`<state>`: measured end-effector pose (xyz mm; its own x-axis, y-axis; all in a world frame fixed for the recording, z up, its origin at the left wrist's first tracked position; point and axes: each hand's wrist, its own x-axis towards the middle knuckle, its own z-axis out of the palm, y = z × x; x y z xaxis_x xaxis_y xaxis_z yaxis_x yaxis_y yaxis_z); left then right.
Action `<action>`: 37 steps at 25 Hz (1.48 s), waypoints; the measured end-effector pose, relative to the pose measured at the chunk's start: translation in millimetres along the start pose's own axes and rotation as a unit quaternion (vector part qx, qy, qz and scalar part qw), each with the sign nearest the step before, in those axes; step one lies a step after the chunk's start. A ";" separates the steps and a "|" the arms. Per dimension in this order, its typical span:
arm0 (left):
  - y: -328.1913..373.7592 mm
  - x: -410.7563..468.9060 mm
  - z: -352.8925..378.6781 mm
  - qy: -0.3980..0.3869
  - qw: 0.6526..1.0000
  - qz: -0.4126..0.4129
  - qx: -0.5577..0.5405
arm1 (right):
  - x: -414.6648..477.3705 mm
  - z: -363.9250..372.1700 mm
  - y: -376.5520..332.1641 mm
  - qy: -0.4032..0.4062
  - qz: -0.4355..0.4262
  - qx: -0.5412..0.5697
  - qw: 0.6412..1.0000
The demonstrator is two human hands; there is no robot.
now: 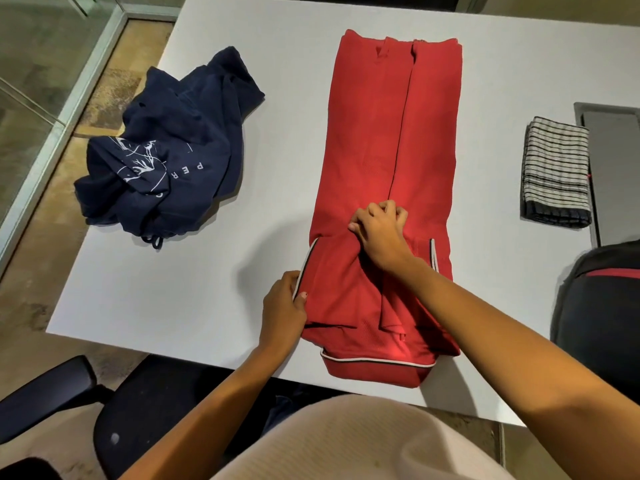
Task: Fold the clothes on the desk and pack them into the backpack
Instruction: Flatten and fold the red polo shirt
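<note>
**Item 1: red garment (426, 133).** It lies lengthways down the middle of the bench (242, 64). Both sides are turned in to meet along a centre line, and the piped end nearest you reaches the bench edge.

- Your left grip (282, 306) is clamped on the left border at the piped sleeve edge, thumb on top.
- Your right grip (379, 230) is bunched on the centre line, fingertips pinching the cloth where the two panels meet.
- Likely purpose: the right pins the turned-in panels so they do not spring apart while the left squares up the sleeve. The strip looks ready for its crosswise fold.

**Item 2: navy garment (173, 150).** A crumpled heap with white print, well apart to the left and not yet folded.

**Item 3: checked cloth (557, 171).** Folded flat on the right side of the bench, apart from the red garment.

**Item 4: backpack (602, 306).** Black with a red stripe, at the right edge and only partly in view. You cannot tell whether it is open.

**Item 5: chair (145, 403).** Black, below the near edge on your left.

**Obstructions.** The checked cloth lies on the route from the red garment towards the backpack, so carry the bundle over it or nearer to you. Your right forearm crosses the near right part of the strip.
</note>
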<state>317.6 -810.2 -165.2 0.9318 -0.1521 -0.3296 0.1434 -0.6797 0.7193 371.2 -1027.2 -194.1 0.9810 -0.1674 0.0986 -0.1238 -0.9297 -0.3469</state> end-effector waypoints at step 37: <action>0.4 58.0 27.0 -0.027 0.895 0.343 0.284 | -138.0 -0.8 -48.5 -0.003 -0.115 0.134 0.984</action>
<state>362.7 -838.7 -200.5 0.7165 -0.6970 0.0299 -0.6626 -0.6665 0.3418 241.7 -959.3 -190.2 0.9794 0.0407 0.1977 0.1451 -0.8230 -0.5493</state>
